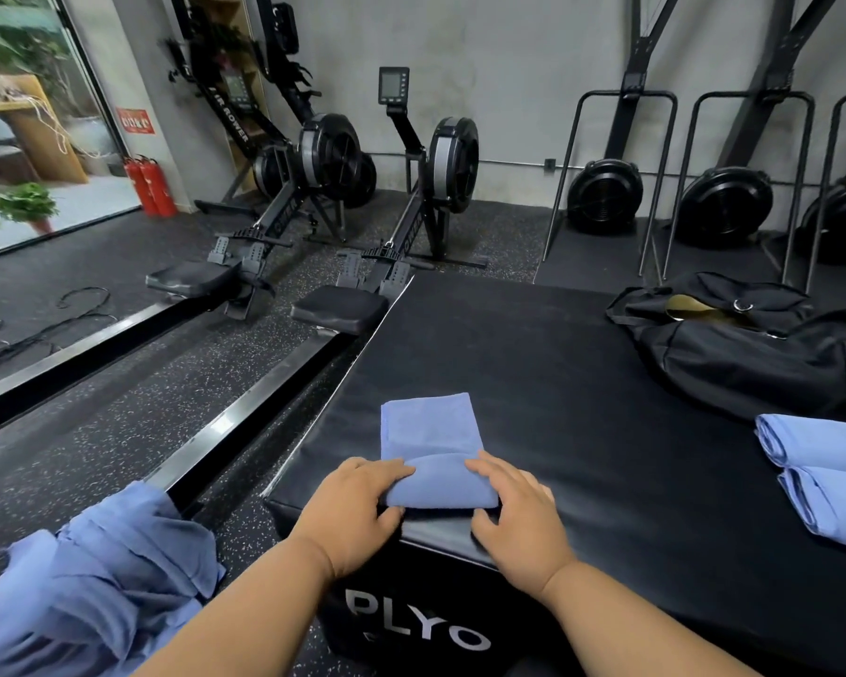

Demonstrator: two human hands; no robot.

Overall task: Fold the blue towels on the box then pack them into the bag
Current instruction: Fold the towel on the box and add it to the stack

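Nearest, at the lower left, a loose heap of blue cloth [94, 579] lies off the box, probably more towels waiting, though its blurred folds make that hard to confirm. On the near edge of the black padded box [582, 383], the left hand [352, 515] and right hand [518, 520] each curl their fingers round an end of the rolled part of the blue towel [433, 452], thumbs tucked under the roll; its unrolled half lies flat on the box beyond them. The cloth looks soft, light and limp, so it should crease easily but spring open if released; holding both ends of the roll, as now, seems the sound place to take it. To the right, two rolled towels [821, 476] rest side by side, touching, on the box. Farther back on the right, the black bag [733, 344] sits slumped with its mouth gaping. Beyond stand rowing machines [411, 188].
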